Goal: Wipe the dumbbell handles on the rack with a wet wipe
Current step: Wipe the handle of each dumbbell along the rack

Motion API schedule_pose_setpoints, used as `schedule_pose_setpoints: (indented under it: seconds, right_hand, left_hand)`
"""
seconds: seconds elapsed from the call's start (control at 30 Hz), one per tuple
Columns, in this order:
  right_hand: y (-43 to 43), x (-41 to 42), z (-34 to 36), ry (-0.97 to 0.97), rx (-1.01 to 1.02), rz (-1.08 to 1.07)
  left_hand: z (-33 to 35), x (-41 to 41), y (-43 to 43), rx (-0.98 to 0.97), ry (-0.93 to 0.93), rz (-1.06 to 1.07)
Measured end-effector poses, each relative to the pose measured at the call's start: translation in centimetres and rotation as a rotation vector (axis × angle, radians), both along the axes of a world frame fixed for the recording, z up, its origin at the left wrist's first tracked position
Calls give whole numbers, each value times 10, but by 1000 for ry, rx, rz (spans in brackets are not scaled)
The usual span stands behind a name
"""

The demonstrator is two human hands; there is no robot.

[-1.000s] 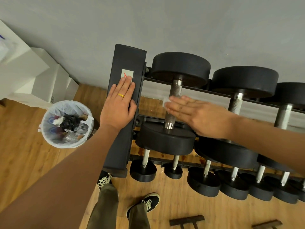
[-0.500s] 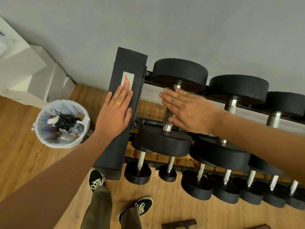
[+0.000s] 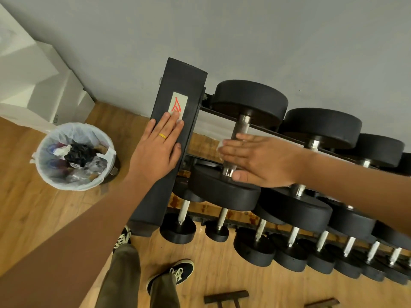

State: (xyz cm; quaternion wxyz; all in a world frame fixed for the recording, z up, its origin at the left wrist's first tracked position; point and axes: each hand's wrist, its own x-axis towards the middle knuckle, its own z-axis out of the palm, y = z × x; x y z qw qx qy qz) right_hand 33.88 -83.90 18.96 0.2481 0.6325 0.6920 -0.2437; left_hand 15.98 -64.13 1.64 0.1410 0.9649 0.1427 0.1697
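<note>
A round bin point(image 3: 44, 174) with a white liner stands on the wooden floor point(image 3: 33, 207) at left, holding crumpled white paper point(image 3: 62, 150), a black bag point(image 3: 77, 153) and clear wrappers. Behind it, white boxes point(image 3: 40, 94) sit against the grey wall point(image 3: 244, 36). At the bottom edge appear olive trouser legs point(image 3: 121, 278) and two dark sneakers point(image 3: 178, 274) with pale laces. Two dark wooden pieces point(image 3: 226, 296) lie on the floor at lower right.

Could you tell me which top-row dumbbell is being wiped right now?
The leftmost dumbbell, beside the rack's end post: only its handle has the right hand and wet wipe on it.
</note>
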Motion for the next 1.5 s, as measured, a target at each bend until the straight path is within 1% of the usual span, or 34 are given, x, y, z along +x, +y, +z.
schedule_pose_setpoints:
  seconds: [0.07, 0.13, 0.17, 0.23, 0.3, 0.37, 0.43, 0.53, 0.6, 0.67, 0.73, 0.77, 0.83, 0.93, 1.0, 1.07, 1.17, 1.2, 1.27, 1.37, 1.43, 1.5]
  right_hand:
    - [7, 11, 5, -56, 39, -50]
    - [9, 9, 7, -73, 50, -127]
    - [6, 1, 6, -47, 32, -151]
    - [-1, -19, 5, 73, -36, -158]
    - [-5, -29, 5, 150, -115, -100]
    - [0, -22, 7, 119, -146, -23]
    - [8, -10, 9, 62, -104, -15]
    - [15, 12, 11, -33, 22, -130]
    - [14, 11, 13, -74, 33, -187]
    - [8, -8, 13, 11, -57, -198]
    - [2, -28, 9, 104, -141, -101]
    - [1, -29, 8, 115, -158, -61]
    - [5, -16, 9, 71, -121, -79]
    - [13, 9, 11, -39, 17, -185]
    - [10, 12, 9, -64, 52, -229]
    - [2, -1, 7, 4, 27, -262]
    - [-12, -27, 3, 218, -29, -264]
    - [-17, -29, 2, 250, -33, -249]
    - [-17, -19, -1, 224, 19, -224]
    - [-6, 7, -2, 106, 150, -261]
    - [-6, 11, -3, 153, 155, -254]
    - [-16, 3, -7, 277, 117, -158]
  left_hand:
    - [-1, 0, 0, 9, -1, -6]
    - [-1, 0, 0, 7, 6, -5]
    - [-1, 0, 0, 5, 8, -3]
    - [0, -1, 0, -1, 6, -3]
    - [1, -1, 0, -3, 7, -4]
    - [1, -1, -1, -3, 17, -5]
    - [1, 0, 0, -5, 16, -3]
    - [1, -1, 0, -4, 12, -1]
    - [2, 0, -1, -3, 6, 1]
    - [1, 0, -1, -7, 1, 0]
    - [1, -1, -1, -6, -6, 0]
    - [1, 0, 0, -5, -8, -3]
    - [0, 0, 0, -6, -7, -3]
    - [-1, 0, 0, -4, -10, 6]
    - [0, 0, 0, -8, -13, 3]
    - [2, 0, 0, -12, -13, 0]
    - [2, 0, -1, -11, -11, 0]
    - [2, 0, -1, -12, -12, -1]
    - [2, 0, -2, -14, -20, 4]
    - [3, 0, -2, -6, -21, 11]
    - [3, 0, -2, -7, -14, 15]
    - [3, 0, -2, -11, -10, 14]
